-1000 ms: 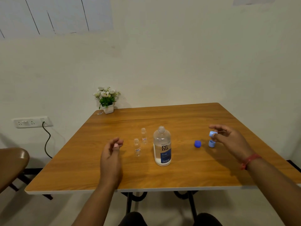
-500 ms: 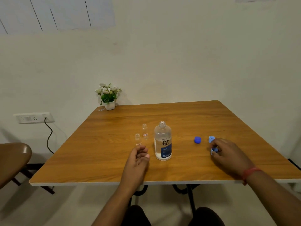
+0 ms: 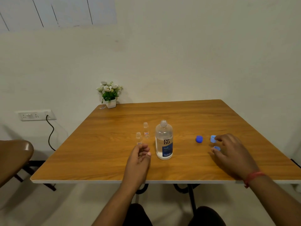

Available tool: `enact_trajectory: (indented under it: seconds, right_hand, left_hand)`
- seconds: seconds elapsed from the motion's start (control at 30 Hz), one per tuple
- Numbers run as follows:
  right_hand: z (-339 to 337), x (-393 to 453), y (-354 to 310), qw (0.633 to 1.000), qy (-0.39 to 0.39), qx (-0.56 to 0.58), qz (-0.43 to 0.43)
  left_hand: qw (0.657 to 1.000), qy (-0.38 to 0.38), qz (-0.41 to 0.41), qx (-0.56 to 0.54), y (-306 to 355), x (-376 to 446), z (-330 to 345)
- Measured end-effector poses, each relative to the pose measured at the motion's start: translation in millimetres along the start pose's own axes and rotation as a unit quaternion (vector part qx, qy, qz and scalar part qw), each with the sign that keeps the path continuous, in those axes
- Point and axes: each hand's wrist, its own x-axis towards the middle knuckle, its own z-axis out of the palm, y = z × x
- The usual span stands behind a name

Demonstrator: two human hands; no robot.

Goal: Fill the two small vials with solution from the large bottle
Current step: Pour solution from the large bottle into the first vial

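Observation:
The large clear bottle (image 3: 164,141) with a blue label stands uncapped near the middle of the wooden table (image 3: 101,154). Two small clear vials stand open just left of it, one nearer (image 3: 139,138) and one farther (image 3: 146,130). My left hand (image 3: 140,156) hovers in front of the nearer vial, fingers loosely curled, holding nothing. A dark blue cap (image 3: 199,139) and a light blue cap (image 3: 213,138) lie to the bottle's right. My right hand (image 3: 231,154) rests on the table with fingers spread, and a second light blue cap (image 3: 217,148) lies at its fingertips.
A small pot of white flowers (image 3: 110,95) stands at the table's far left corner. A brown chair (image 3: 14,157) is off the left side, below a wall socket (image 3: 35,115) with a cable. The table's near edge runs just under my wrists.
My left hand moved right and forward, up to the nearer vial. My right hand lowered the light blue cap it held to the table and spread its fingers.

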Motion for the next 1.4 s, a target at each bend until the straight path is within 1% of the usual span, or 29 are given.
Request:
enact_trajectory:
  seconds: [0.07,0.13,0.2,0.3,0.4,0.47,0.57,0.77,0.83,0.97,1.23,1.4]
  right_hand:
    - [-0.7,2.5,-6.6,0.999,0.043,0.006,-0.033]
    - [1.0,5.2,-20.1,0.997,0.050,0.034,-0.056]
    - [4.9,6.6,-38.1,0.994,0.032,0.085,-0.059]
    - [15.9,8.8,-67.6,0.981,-0.016,0.189,-0.030]
    - [31.1,14.4,-91.1,0.958,-0.080,0.275,0.002]
    - [40.4,18.4,-103.6,0.943,-0.109,0.314,0.009]
    - [49.9,23.8,-117.6,0.928,-0.131,0.349,0.009]
    - [59.1,31.9,-128.8,0.899,-0.158,0.410,0.006]
    - [59.1,36.2,-128.7,0.891,-0.168,0.421,0.010]
    - [56.7,40.5,-126.3,0.893,-0.209,0.399,0.011]
    - [59.9,40.8,-125.0,0.884,-0.235,0.404,0.021]
    - [59.5,41.8,-119.7,0.885,-0.272,0.378,0.014]
  left_hand:
    - [0.999,0.031,0.003,-0.003,-0.1,4.0,-5.8]
    - [0.998,0.063,0.008,-0.013,-0.1,9.7,-12.9]
    - [0.996,0.085,-0.001,-0.020,0.7,16.2,-19.8]
    - [0.995,0.091,-0.025,-0.020,-1.6,30.8,-28.3]
    - [0.997,0.061,-0.037,0.001,-4.5,46.5,-32.6]
    - [0.998,0.029,-0.042,0.025,-8.2,56.6,-34.9]
    - [0.997,-0.025,-0.057,0.056,-12.0,68.6,-37.7]
    - [0.993,-0.085,-0.075,0.026,-18.1,87.1,-41.1]
    - [0.993,-0.095,-0.074,0.020,-22.7,91.6,-42.2]
    - [0.992,-0.105,-0.061,0.024,-24.1,93.1,-41.6]
    - [0.994,-0.095,-0.049,0.026,-36.0,94.4,-40.3]
    - [0.994,-0.091,-0.043,0.032,-36.1,94.0,-40.7]
